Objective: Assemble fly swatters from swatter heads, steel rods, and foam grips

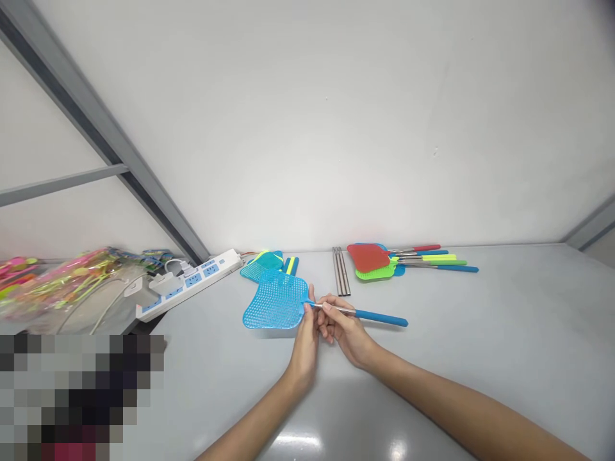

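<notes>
A blue fly swatter (277,301) with a perforated head, a metal shaft and a blue grip is held level above the table. My left hand (306,333) pinches it at the neck, where head meets shaft. Around the metal shaft, nearer the blue grip, the fingers of my right hand (343,323) are closed. Behind the held swatter lie loose swatter heads (263,264) in blue and yellow, partly covered by it, with blue and yellow grips (291,266) beside them. Metal rods (341,272) rest side by side further right.
Several finished-looking swatters (369,257) in red, green and blue are stacked at the back right against the wall. A white power strip (192,282) with plugs and cables lies on the left. Beyond it are plastic bags (72,285) of colourful parts. The grey table (456,339) extends right.
</notes>
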`<state>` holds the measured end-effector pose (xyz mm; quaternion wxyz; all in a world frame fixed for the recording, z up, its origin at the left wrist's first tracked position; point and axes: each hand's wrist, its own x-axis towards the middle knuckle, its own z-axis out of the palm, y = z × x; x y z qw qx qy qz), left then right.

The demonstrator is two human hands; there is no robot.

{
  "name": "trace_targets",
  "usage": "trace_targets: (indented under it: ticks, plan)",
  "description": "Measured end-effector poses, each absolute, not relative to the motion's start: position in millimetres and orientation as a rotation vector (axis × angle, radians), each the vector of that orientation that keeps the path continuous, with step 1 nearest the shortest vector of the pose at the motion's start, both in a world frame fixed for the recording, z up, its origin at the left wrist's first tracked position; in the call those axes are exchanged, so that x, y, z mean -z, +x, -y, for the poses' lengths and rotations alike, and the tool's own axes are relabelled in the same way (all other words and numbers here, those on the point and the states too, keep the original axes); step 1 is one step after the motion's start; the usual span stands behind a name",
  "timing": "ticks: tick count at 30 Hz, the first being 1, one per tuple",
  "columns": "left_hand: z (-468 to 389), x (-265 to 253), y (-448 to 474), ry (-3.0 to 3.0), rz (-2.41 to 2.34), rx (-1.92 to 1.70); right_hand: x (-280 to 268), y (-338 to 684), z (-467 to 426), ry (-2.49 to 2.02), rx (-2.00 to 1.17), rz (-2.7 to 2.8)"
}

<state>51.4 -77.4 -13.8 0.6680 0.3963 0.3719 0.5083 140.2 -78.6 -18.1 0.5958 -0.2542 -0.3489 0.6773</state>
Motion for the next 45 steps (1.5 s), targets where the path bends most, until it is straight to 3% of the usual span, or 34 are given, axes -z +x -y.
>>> trace_targets:
  ticks: [25, 45]
  plan:
    - [72.6, 15.9, 49.4, 1.079, -0.865, -1.088, 24.0, 147.8, 71.4, -0.419, -1.618, 0.473]
    - [88.9, -26.1, 33.1, 1.961, -1.041, -0.901, 24.1, 147.7, 69.1, -0.469, -1.509, 0.352]
